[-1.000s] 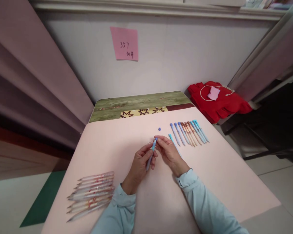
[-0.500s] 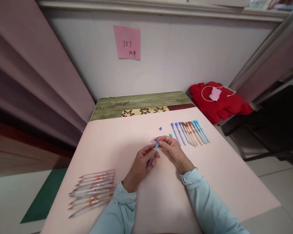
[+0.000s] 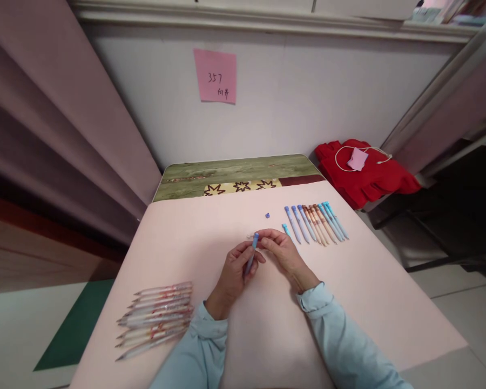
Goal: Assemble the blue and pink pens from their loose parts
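My left hand (image 3: pixel 235 270) is closed around a slim blue pen (image 3: pixel 250 261), which it holds tilted with the blue end up. The fingers of my right hand (image 3: pixel 285 254) are bent together at the pen's upper end and seem to touch it. A small dark-blue piece (image 3: pixel 268 215) lies on the table beyond my hands. Near my right knuckles is a turquoise piece (image 3: pixel 285 228), partly hidden by the hand. Tiny pale bits (image 3: pixel 249 235) lie just behind the pen's top.
To the right, a row of pens (image 3: pixel 316 224) lies side by side, with blue, brown and turquoise tops. Several clear-bodied pens (image 3: pixel 156 313) lie at the left of the pale-covered table (image 3: pixel 275 335). Red cloth (image 3: pixel 348 183) with a white cord sits past the far right corner.
The pen now stands more upright, its top slightly to the left. My right fingertips have shifted a little around that end. The camera view has shifted slightly.
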{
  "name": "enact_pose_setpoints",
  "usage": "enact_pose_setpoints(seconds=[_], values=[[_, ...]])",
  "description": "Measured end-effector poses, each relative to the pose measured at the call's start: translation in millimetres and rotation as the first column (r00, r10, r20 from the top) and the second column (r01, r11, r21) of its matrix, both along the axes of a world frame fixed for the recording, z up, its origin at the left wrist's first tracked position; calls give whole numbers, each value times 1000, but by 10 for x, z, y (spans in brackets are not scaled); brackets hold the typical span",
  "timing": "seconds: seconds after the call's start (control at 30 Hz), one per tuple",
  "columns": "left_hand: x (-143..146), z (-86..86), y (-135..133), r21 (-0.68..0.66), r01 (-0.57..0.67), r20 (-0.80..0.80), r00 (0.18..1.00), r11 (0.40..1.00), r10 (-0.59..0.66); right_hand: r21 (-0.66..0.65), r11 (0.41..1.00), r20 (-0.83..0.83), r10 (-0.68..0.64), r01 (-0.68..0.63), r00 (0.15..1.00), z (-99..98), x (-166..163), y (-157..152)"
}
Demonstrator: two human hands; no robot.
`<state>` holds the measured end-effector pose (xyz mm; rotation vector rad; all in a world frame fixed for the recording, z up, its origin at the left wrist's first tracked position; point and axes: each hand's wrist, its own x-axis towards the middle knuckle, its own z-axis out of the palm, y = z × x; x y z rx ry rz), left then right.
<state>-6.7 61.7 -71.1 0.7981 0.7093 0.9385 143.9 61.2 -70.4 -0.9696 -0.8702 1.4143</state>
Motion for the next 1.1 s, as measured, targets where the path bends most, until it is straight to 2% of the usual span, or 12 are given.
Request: enact_pose_setpoints(seconds=[0.07, 0.13, 0.2, 0.27, 0.33, 0.47, 0.53, 0.63, 0.73, 0.87, 1.0, 1.1], values=[[-11, -7, 13, -2, -2, 21, 1000, 1000, 2, 2, 999, 46, -50, 50, 998, 14, 67, 38], [-19, -12, 23, 0, -12, 42, 999, 1000, 12, 3, 987, 129, -162, 163, 978, 38, 182, 113], [-21, -15, 28, 7, -28, 63, 998, 1000, 27, 11, 963, 260, -263, 270, 929, 79, 308, 203], [-19, -16, 25, 13, -35, 79, 996, 999, 34, 35, 949, 389, -302, 313, 871, 143, 386, 270], [-17, -14, 17, 12, -28, 89, 996, 1000, 27, 60, 952, 428, -295, 299, 854, 221, 373, 281], [-22, 1, 2, 4, 3, 105, 994, 1000, -4, 123, 979, 362, -194, 160, 912, 326, 198, 157], [-30, 11, 5, 2, 0, 104, 995, 1000, -1, 188, 966, 398, -239, 176, 886, 308, 193, 95], [-43, 23, 22, 0, -60, 102, 993, 998, 60, 245, 904, 497, -428, 351, 755, 203, 387, 52], [-48, 39, 35, 4, -111, 108, 988, 994, 110, 195, 875, 627, -459, 444, 629, 81, 639, 8], [-47, 65, 28, 11, -114, 106, 988, 993, 112, 151, 908, 759, -360, 390, 542, 4, 694, -96], [-47, 72, 20, -13, -79, 88, 993, 997, 80, 229, 923, 853, -343, 308, 393, -17, 560, -129], [-48, 66, 29, -28, -69, 75, 995, 997, 71, 259, 935, 900, -324, 240, 290, -25, 519, -29]])
